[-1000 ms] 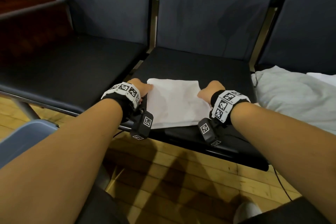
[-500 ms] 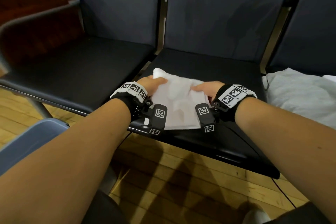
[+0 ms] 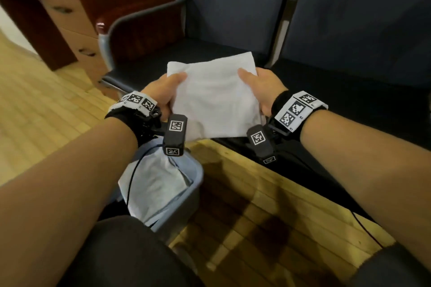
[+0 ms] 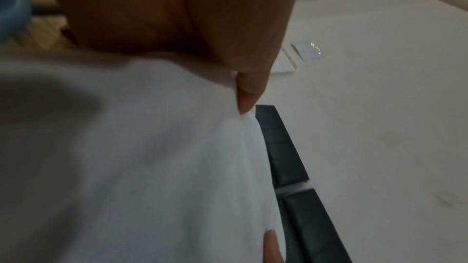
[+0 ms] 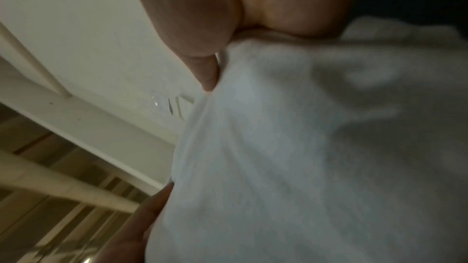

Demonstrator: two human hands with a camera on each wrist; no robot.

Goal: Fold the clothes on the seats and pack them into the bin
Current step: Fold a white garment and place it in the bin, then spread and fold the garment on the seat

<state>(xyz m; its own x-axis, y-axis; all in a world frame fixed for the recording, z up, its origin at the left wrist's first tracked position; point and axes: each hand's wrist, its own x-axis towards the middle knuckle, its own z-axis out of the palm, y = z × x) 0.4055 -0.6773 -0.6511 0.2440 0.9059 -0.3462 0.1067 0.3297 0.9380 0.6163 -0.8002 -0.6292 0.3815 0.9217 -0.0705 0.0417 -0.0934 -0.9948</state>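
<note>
A folded white garment (image 3: 214, 95) is lifted off the dark seat (image 3: 149, 70), held flat between both hands. My left hand (image 3: 163, 91) grips its left edge, thumb on top and fingers under. My right hand (image 3: 261, 88) grips its right edge the same way. The grey-blue bin (image 3: 186, 196) stands on the floor below my left wrist, with folded white cloth (image 3: 154, 184) inside. In the left wrist view the white garment (image 4: 152, 157) fills the frame under my thumb. In the right wrist view the white garment (image 5: 303, 147) fills the frame under my thumb too.
A row of dark padded seats (image 3: 349, 91) runs across the back, with a metal armrest (image 3: 130, 21) at the left end. A wooden cabinet (image 3: 58, 14) stands at far left. Wood floor (image 3: 245, 205) lies in front of the seats. My dark-clothed knees are at the bottom.
Both hands took hold of the folded white garment and lifted it off the seat, carrying it left toward the bin. My head turned left, bringing the bin into view.
</note>
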